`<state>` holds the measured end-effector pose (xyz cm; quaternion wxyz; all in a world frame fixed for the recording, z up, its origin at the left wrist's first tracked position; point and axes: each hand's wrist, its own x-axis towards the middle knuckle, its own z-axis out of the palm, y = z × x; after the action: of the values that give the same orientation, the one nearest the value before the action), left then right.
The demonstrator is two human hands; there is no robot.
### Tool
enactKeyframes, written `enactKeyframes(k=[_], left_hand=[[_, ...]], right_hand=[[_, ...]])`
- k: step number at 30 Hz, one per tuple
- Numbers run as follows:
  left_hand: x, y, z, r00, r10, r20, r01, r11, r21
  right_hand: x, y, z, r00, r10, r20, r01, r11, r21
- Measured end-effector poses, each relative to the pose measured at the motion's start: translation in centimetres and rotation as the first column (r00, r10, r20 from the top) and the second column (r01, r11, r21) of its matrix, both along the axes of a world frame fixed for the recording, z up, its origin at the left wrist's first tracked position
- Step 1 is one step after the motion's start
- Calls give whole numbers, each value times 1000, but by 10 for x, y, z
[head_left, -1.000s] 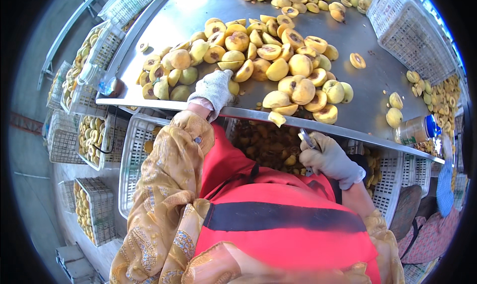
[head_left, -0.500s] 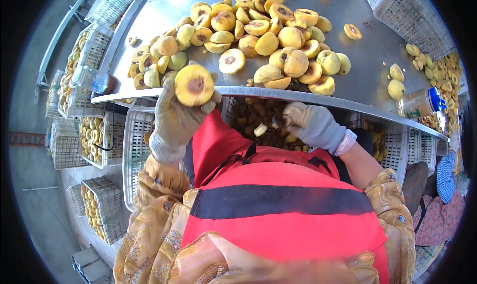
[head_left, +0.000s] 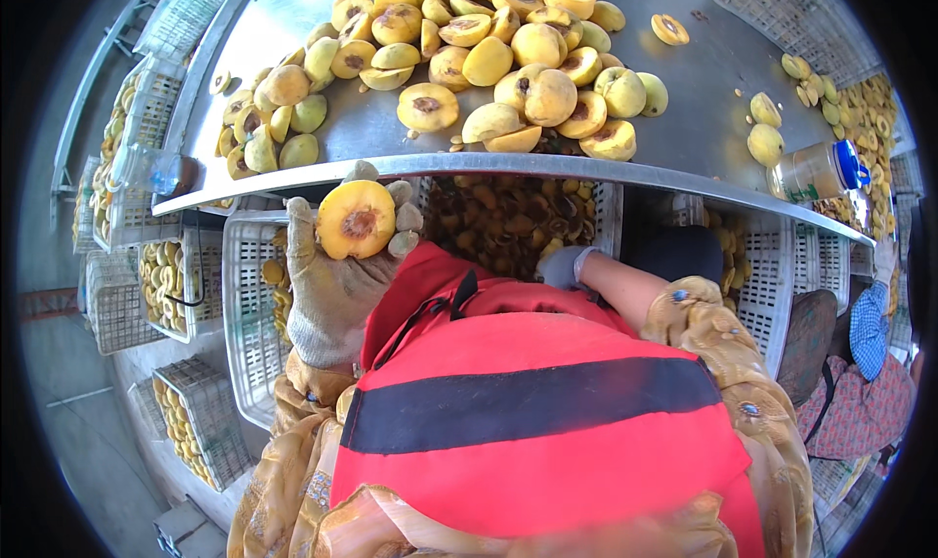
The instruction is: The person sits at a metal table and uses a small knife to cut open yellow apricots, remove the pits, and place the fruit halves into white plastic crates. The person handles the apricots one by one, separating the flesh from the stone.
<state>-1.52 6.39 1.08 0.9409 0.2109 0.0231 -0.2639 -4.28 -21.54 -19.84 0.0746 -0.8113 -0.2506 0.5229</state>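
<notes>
My left hand [head_left: 337,299], in a dirty pale work glove, grips a yellow peach half [head_left: 356,220] with its cut face and brown centre upward. It is just below the near edge of the metal table [head_left: 689,118]. Lower and to the right, my right hand [head_left: 562,266], gloved in grey, reaches down at the near side of a crate of brownish fruit pieces [head_left: 513,216]. The red apron hides part of that hand, and its fingers are mostly out of sight. A heap of peach halves [head_left: 486,62] lies on the table beyond both hands.
A white crate [head_left: 251,314] stands by my left arm, with more filled crates [head_left: 161,282] farther left. On the table's right are a clear jar with a blue lid [head_left: 819,170] and an upper white crate [head_left: 803,21]. A person in a blue checked sleeve [head_left: 868,330] is at far right.
My right hand has dropped toward me, partly behind the apron. My left hand, still holding the peach half, has lowered and shifted slightly left. The whole view has shifted a little.
</notes>
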Motion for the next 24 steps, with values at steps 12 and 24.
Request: enactKeyframes(k=[12, 24], left_hand=[[-3, 4, -5, 987, -34, 158, -17, 952, 306], [16, -63, -2, 986, 9, 169, -65, 942, 330]], right_hand=[[-12, -41, 143, 761, -572, 305, 425, 795, 433], [7, 34, 241, 580, -815, 17, 590, 434, 681]])
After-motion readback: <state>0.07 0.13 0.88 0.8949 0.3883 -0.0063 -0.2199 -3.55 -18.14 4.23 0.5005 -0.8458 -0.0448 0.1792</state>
